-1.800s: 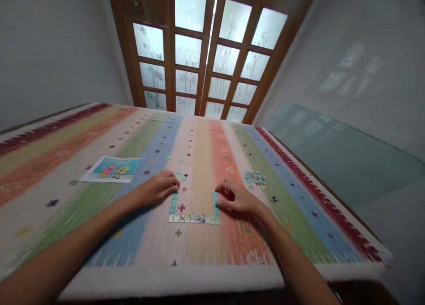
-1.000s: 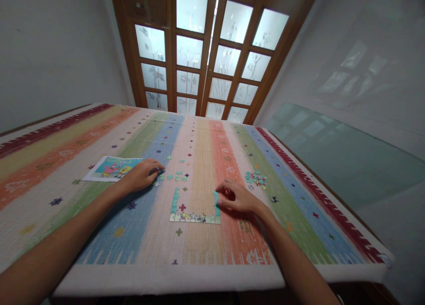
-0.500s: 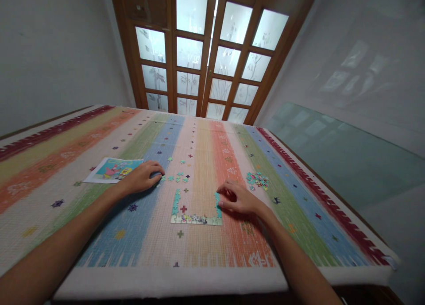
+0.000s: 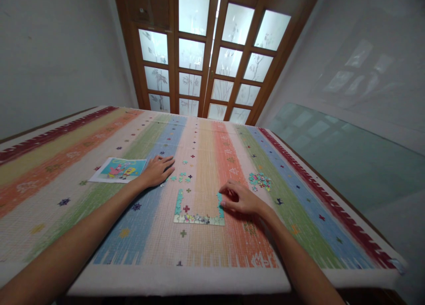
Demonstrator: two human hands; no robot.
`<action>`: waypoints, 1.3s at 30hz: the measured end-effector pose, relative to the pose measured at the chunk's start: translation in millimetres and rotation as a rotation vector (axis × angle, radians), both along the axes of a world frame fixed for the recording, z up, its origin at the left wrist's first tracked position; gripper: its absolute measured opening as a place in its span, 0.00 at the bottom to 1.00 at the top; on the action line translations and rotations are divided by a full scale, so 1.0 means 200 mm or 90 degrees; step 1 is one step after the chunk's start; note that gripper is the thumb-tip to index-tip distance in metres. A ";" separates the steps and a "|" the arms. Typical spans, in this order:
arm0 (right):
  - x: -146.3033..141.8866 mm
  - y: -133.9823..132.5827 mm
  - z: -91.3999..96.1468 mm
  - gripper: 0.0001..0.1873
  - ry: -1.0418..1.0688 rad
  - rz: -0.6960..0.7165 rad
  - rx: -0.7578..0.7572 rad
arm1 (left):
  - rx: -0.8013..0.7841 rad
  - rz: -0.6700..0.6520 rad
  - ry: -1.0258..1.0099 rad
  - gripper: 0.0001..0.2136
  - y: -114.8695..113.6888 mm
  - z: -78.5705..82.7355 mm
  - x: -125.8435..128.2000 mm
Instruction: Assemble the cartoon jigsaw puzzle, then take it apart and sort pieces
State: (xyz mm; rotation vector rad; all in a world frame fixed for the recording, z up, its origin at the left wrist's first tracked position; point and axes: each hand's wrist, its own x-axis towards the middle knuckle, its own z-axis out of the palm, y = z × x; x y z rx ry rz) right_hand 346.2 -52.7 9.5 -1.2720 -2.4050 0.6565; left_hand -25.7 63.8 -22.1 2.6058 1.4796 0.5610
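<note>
A partly joined jigsaw puzzle (image 4: 199, 220) lies flat on the cloth. Its bottom row is joined to a teal left side (image 4: 178, 202) and a teal right side (image 4: 221, 210), around bare cloth. My right hand (image 4: 241, 198) rests by the right side, fingers bent, thumb and forefinger apart at the outer edge; I see no piece between them. My left hand (image 4: 157, 170) is open and palm down, fingers spread over the cloth, left of several loose teal puzzle pieces (image 4: 182, 177). Whatever lies under its palm is hidden. A cartoon reference picture (image 4: 121, 170) lies beside the left wrist.
A heap of mixed puzzle pieces (image 4: 260, 181) sits beyond my right hand. One loose piece (image 4: 185, 162) lies farther back. The striped tablecloth (image 4: 206, 247) covers the table, its printed motifs resembling small pieces. Wooden glass-paned doors (image 4: 206, 52) stand behind.
My left hand has moved right and slightly away from me, and its fingers have straightened from a curl. My right hand stays by the puzzle's right side. The view has shifted a little.
</note>
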 end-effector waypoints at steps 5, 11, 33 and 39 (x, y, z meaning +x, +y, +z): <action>0.00 0.00 0.00 0.12 -0.002 -0.002 0.000 | -0.001 -0.015 0.001 0.18 0.01 0.02 -0.01; 0.00 0.00 0.00 0.13 -0.009 -0.005 -0.001 | 0.010 -0.020 -0.007 0.17 0.00 0.05 -0.04; 0.00 0.00 0.00 0.13 -0.014 -0.001 0.005 | 0.005 -0.054 -0.061 0.17 -0.14 0.13 -0.02; 0.00 0.00 -0.01 0.13 0.000 0.002 0.010 | -0.015 -0.149 -0.085 0.17 -0.27 0.12 0.13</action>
